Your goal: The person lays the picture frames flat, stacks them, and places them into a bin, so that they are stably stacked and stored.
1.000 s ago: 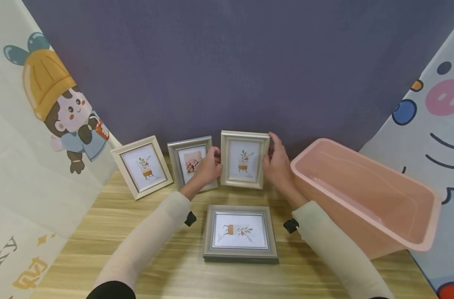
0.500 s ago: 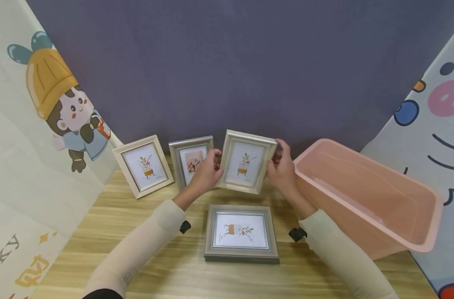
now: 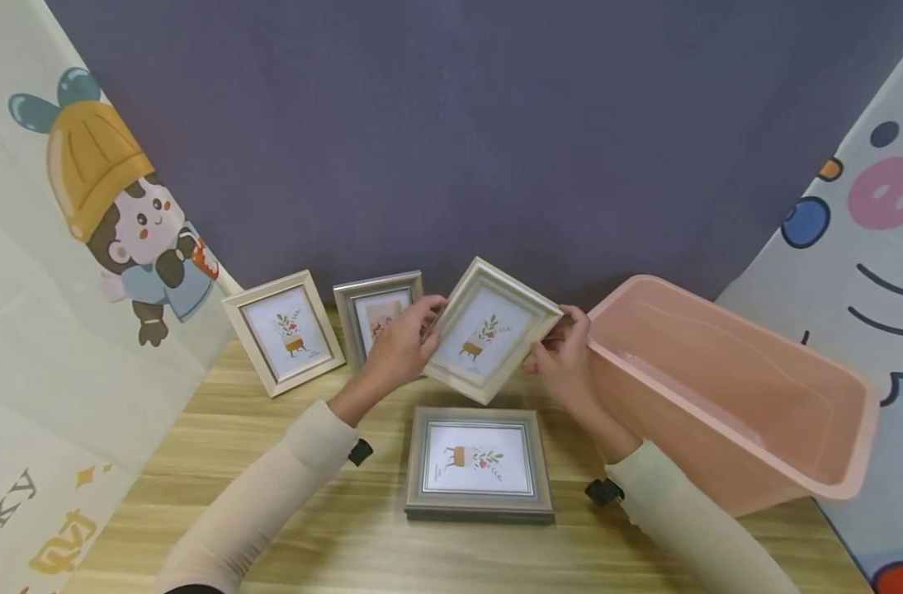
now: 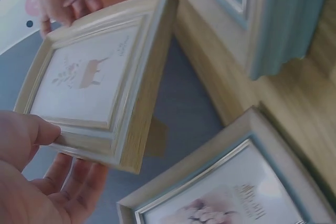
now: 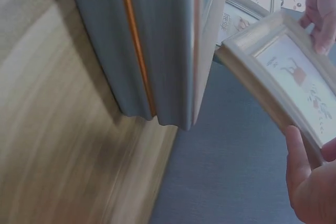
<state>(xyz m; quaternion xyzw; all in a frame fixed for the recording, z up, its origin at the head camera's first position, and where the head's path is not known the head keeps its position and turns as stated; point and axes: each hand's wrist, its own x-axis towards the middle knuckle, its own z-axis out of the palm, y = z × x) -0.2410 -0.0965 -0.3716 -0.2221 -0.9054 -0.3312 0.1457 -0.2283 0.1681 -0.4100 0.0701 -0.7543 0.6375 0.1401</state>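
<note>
A cream picture frame [image 3: 490,332] with a potted-plant print is held tilted clockwise above the table. My left hand [image 3: 405,342] pinches its left edge, thumb on the front and fingers behind, as the left wrist view shows. On the opposite edge my right hand [image 3: 566,363] grips it between thumb and fingers. Just left of it a silver-grey frame [image 3: 351,318] with a flower photo stands against the wall, partly covered by my left hand. Below the held frame, a grey-brown frame [image 3: 479,505] lies face up; in the right wrist view its side looks like two stacked frames [image 5: 157,51].
At the far left another cream frame [image 3: 273,382] leans upright at an angle. A pink plastic bin [image 3: 667,404] stands at the right, close to my right hand. A dark wall [image 3: 451,148] rises behind the wood-grain table [image 3: 333,528].
The cream frame has turned clockwise from nearly upright to a strong tilt. My right hand has moved down and right with its edge, while my left hand has shifted slightly left.
</note>
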